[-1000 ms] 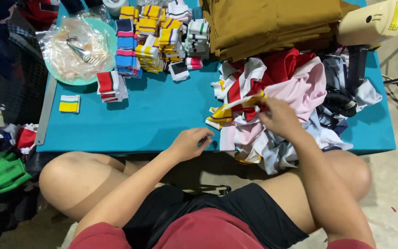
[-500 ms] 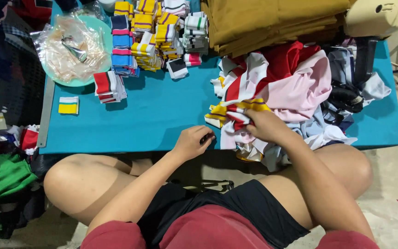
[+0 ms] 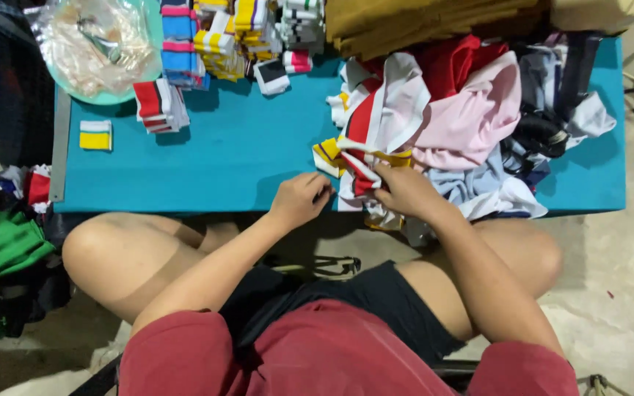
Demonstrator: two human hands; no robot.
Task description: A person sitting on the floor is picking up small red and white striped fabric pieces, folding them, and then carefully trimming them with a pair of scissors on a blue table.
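- The right hand is pinched shut on a striped strip of red, white and yellow knit, at the near edge of the scrap heap.
- The left hand rests loosely curled on the teal counter, its fingertips just beside the strip's loose end; I cannot tell whether they touch it.
- The strip lies at the front middle of the counter, half tangled with other cloth pieces.
- It looks soft, light and limp: likely to sag, stretch and drag neighbours along if pulled from one end.
- Best taken near a free end or fold, with the other hand holding down the heap.
- Sorted stacks stand well apart at the back left, near a plastic bag.
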